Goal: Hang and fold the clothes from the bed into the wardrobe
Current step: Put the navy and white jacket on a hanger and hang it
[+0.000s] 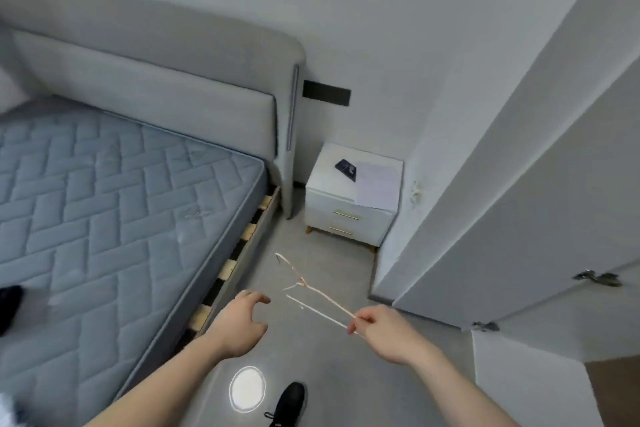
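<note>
Right hand (382,334) fingers pinch pale hanger (313,291); left hand (239,324) (empty) fingers loosely spread.

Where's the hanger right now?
Head view, lower centre-right: the hanger is pinched at one end by the right hand, over the floor beside the bed.

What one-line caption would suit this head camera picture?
Right hand pinches a thin pale wire hanger beside the blue quilted mattress; left hand open.

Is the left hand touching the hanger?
Apart. The head view shows grey floor between the left hand and the hanger, which only the right hand pinches.
</note>
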